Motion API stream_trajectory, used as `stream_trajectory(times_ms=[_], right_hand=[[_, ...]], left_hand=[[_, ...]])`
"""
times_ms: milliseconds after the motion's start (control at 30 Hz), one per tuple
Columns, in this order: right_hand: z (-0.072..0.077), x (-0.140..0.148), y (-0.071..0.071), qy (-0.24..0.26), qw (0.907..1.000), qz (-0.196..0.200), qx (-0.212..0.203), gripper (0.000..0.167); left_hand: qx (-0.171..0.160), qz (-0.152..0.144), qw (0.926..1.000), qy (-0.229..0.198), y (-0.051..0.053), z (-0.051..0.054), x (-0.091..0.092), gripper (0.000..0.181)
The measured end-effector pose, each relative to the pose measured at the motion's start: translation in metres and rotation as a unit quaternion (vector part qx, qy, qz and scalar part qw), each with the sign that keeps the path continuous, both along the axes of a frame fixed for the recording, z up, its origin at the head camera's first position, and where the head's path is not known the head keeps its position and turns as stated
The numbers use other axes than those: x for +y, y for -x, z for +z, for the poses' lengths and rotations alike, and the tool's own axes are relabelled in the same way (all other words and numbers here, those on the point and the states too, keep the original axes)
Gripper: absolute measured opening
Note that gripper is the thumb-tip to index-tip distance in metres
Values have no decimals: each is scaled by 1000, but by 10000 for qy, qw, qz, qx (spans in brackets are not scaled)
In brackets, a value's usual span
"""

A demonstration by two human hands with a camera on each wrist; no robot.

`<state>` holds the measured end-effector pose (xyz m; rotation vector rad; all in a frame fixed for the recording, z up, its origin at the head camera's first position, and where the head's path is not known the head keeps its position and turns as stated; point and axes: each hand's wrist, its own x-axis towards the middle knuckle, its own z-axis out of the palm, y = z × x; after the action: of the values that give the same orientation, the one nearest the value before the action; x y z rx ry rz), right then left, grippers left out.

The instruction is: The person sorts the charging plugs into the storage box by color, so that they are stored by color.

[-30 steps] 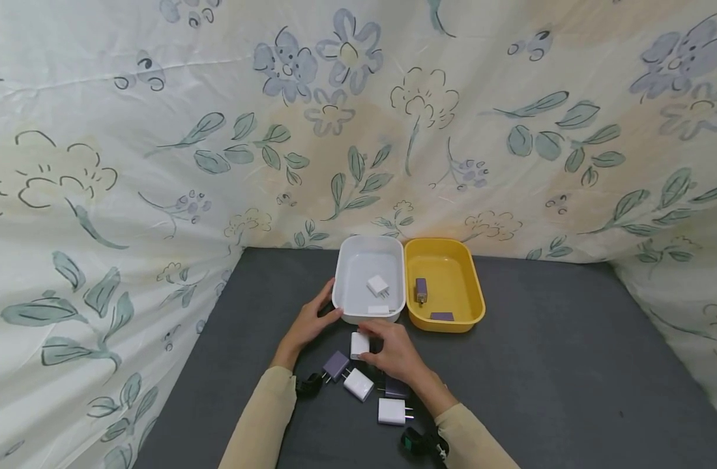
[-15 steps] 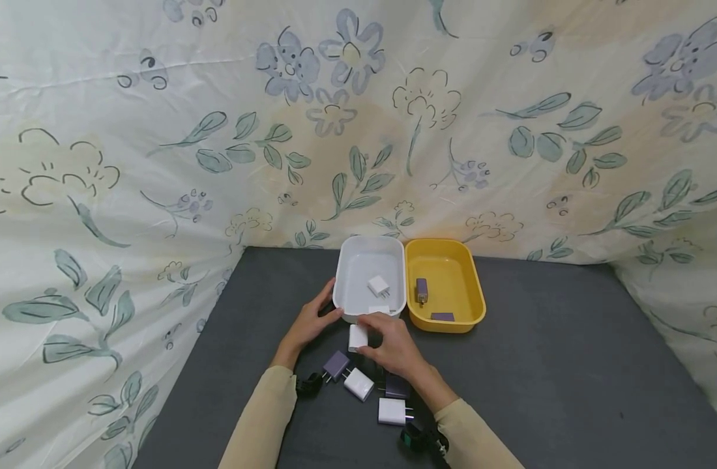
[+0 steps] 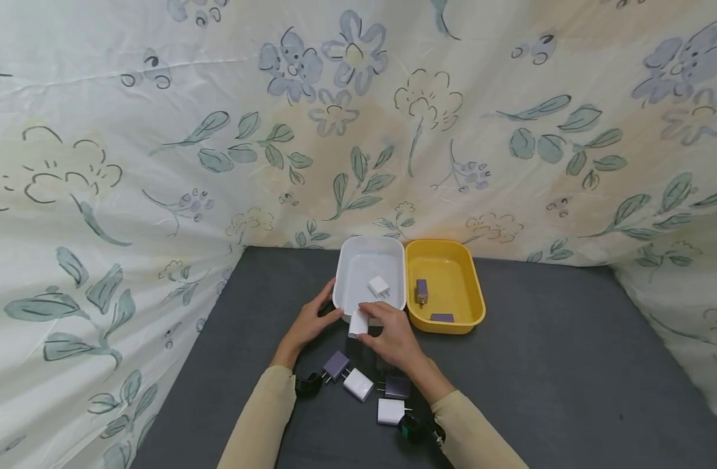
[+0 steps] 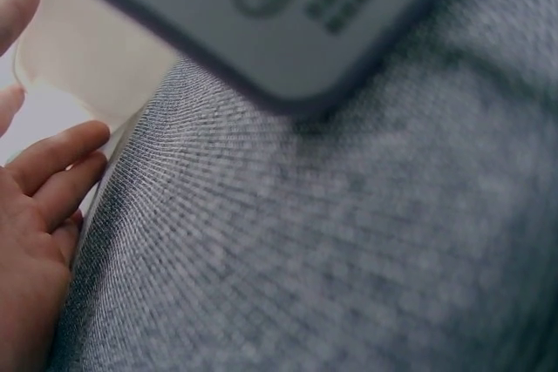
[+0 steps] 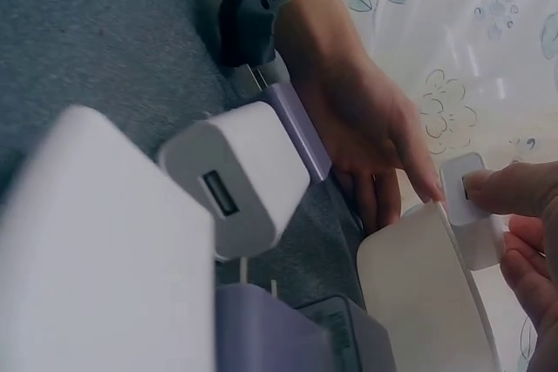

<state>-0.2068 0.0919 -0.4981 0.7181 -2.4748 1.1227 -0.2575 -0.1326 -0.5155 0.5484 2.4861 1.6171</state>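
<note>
My right hand pinches a white charger between thumb and fingers at the front rim of the white bin. In the right wrist view, the thumb presses the port end of that charger above the bin's wall. My left hand rests against the bin's left side, thumb by the front corner; in the left wrist view its fingers lie nearly straight along the wall. Inside the bin lies another white charger; anything under the right hand is hidden.
Right of the white bin stands a yellow bin holding purple chargers. On the dark cloth nearer the body lie a purple charger, a white one, a dark purple one and another white one.
My right hand has carried the pinched white charger forward and up, from the cloth side to the front rim of the white bin. The left hand has stayed in place.
</note>
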Motion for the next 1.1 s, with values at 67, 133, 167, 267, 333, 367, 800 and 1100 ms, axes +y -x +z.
stream_trajectory(times_ms=[67,133,167,267,333,367,800,1100], right_hand=[[1,-1,3,10,10000,-25,48,55],[3,-1,6,1,10000,-50,69,54],[4,-2,8,3,10000,-68,69,54],[5,-2,12,71,9999,-146,55,53],[5,0,14,135,9997,-222,30,54],[5,0,16,171,9995,-252,25,54],[14,2,28,134,9982,-592,33,55],[14,-6,37,133,9965,-817,100,54]], left_hand=[[10,0,10000,2,0,-1,-1,77],[18,12,10000,19,-1,-1,-2,77],[25,11,10000,28,-1,-1,-2,77],[2,20,10000,74,-1,-1,-3,77],[-33,14,10000,84,0,-2,-4,78],[-34,16,10000,89,0,-3,-4,78],[127,257,9995,-122,17,-36,-5,76],[194,289,9994,-94,16,-37,-3,76]])
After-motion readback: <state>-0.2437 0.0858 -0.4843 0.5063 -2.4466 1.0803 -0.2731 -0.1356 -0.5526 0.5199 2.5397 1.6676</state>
